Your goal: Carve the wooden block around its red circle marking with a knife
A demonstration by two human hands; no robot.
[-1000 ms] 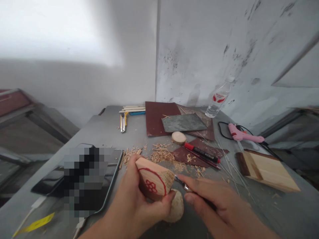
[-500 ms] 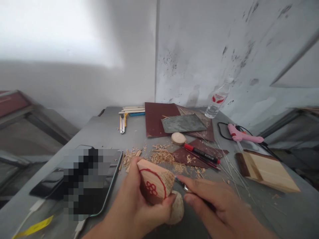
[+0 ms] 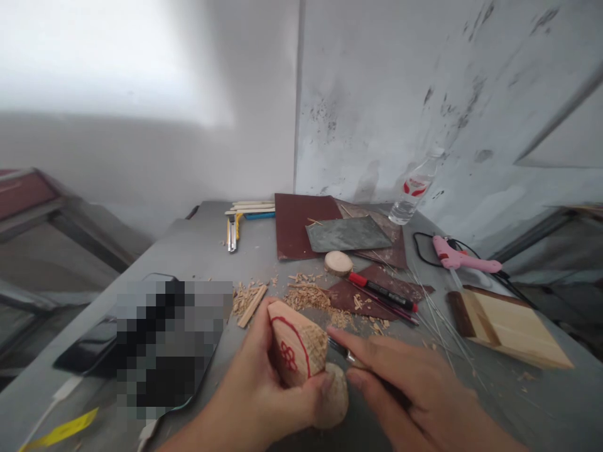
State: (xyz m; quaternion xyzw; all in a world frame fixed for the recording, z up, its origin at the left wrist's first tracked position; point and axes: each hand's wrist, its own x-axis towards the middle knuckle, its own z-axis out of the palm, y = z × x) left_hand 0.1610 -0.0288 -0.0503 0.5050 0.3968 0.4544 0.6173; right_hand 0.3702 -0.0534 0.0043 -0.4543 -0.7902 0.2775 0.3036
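Observation:
In my left hand (image 3: 264, 383) is a pale wood block (image 3: 294, 345), its face drawn with a red curved line and a small red flower. The block's right edge looks rough and cut. My right hand (image 3: 405, 376) is closed around a carving knife (image 3: 346, 353), whose metal blade meets that rough edge; the fingers hide most of its handle. Under the block, close to my left thumb, a rounded pale piece (image 3: 335, 398) shows in part. Wood shavings (image 3: 306, 296) lie behind the block.
Phones (image 3: 188, 351), partly blurred out, lie at the left. Behind are sandpaper sheets (image 3: 299, 226), a box cutter (image 3: 231, 233), a red-capped marker (image 3: 384, 292) and a round wood slice (image 3: 338, 262). A water bottle (image 3: 414, 188), pink glue gun (image 3: 464, 256) and wood board (image 3: 513, 323) stand or lie right.
The wood block has turned slightly in my left hand, so more of its rough edge shows. The knife blade has shifted a little left and down along that edge.

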